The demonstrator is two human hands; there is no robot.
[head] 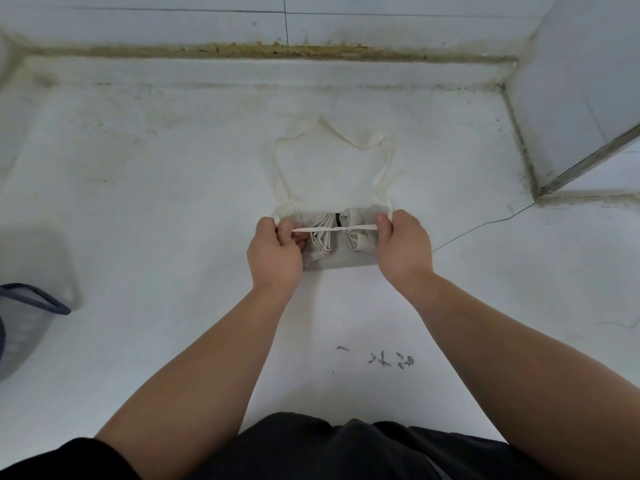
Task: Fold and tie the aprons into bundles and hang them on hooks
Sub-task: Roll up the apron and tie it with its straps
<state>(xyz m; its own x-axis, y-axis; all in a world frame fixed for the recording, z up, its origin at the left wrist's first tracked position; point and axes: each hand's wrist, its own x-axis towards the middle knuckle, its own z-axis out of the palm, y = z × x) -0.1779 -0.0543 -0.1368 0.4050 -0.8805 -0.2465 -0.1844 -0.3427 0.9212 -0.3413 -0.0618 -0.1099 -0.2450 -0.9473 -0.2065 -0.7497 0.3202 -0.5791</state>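
stained white counter [173, 202], perhaps tiled wall [346, 22]

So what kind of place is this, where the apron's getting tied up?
Likely a kitchen or laundry back room, though I can't be sure: a white work surface meets glossy tiled walls along a grimy, yellow-stained seam, and a grey mesh basket stands at the left edge.

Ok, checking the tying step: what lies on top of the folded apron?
A tie strap, pulled taut across the folded apron between the left hand and right hand. Its ends are hidden inside both grips.
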